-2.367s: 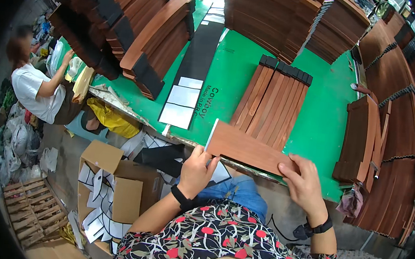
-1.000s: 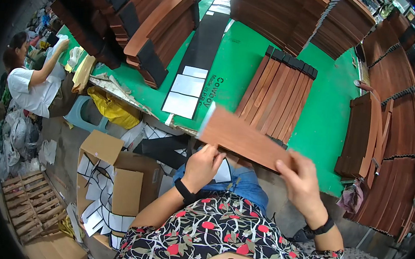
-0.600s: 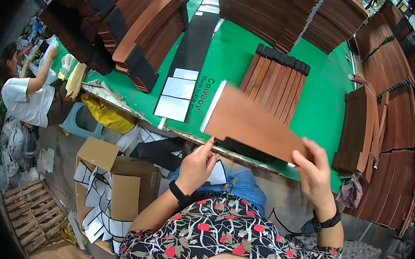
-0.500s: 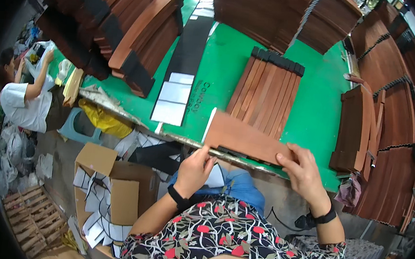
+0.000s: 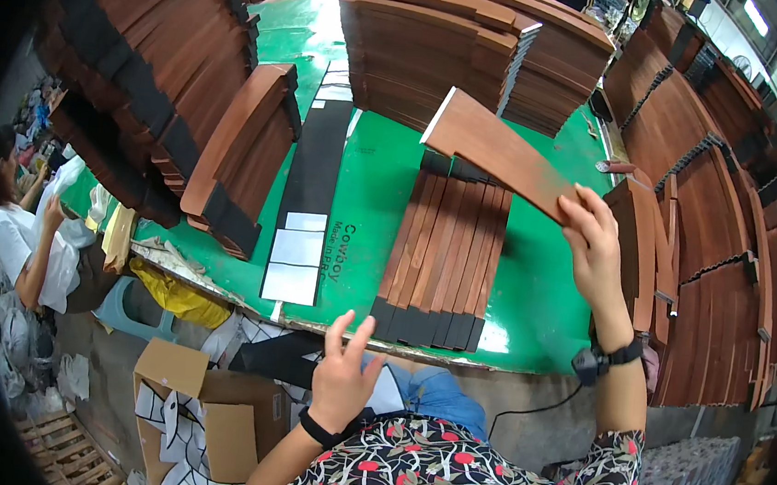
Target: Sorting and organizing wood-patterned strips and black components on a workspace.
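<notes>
My right hand (image 5: 596, 247), raised over the right part of the green table (image 5: 370, 195), grips one end of a thin reddish-brown wooden board (image 5: 502, 155). The board slants up to the left, and its far end has a white edge. Below it, a row of narrow brown boards (image 5: 443, 247) stands side by side with black-covered ends; the held board partly hides the far end of the row. At the near table edge, left of that row, my left hand (image 5: 344, 382) is held up with its fingers apart and nothing in them.
Left of the row lies a long black strip (image 5: 314, 162) with white label sheets (image 5: 294, 262) on it. Tall stacks of curved brown boards (image 5: 423, 56) stand around the table. An open cardboard box (image 5: 233, 432) holds black-edged white pieces. At the left, a person (image 5: 42, 240) handles pale plastic.
My right hand has lifted the board up and away from the table's near edge. My left hand has come off the board. The view has shifted, showing more of the far side.
</notes>
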{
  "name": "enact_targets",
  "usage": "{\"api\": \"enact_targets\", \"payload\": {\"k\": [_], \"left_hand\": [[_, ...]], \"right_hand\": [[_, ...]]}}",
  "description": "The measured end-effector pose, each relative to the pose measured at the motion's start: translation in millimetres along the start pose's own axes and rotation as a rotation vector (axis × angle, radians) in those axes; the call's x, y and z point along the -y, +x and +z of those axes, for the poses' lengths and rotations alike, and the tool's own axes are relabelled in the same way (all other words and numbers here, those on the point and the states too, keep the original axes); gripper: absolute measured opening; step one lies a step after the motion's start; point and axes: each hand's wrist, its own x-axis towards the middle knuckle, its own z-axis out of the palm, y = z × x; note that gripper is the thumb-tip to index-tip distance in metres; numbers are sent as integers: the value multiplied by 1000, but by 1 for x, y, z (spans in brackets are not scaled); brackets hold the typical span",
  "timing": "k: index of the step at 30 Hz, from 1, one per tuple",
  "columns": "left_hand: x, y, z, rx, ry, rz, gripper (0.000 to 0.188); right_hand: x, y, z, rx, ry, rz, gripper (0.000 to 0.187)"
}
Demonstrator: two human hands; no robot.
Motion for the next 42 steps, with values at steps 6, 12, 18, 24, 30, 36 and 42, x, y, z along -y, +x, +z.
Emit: {"api": "enact_targets", "payload": {"k": [6, 12, 18, 24, 30, 36, 42], "left_hand": [[1, 1, 20, 157, -5, 35, 53], [7, 1, 20, 143, -17, 73, 48], [9, 3, 21, 157, -23, 108, 48], [9, 3, 20, 152, -47, 93, 47], [4, 7, 21, 159, -54, 78, 47], [4, 7, 21, 171, -51, 86, 50], [4, 7, 21, 151, -62, 77, 50]], "right_hand": [[-13, 41, 31, -57, 184, -42, 38], [-28, 28, 67, 314, -30, -97, 41], [-25, 39, 60, 229, 13, -53, 41], [-20, 50, 58, 126, 114, -150, 42], [-30, 43, 69, 321, -39, -94, 39], [-38, 46, 37, 50, 57, -72, 36], [-58, 24, 57, 308, 42, 37, 34]]}}
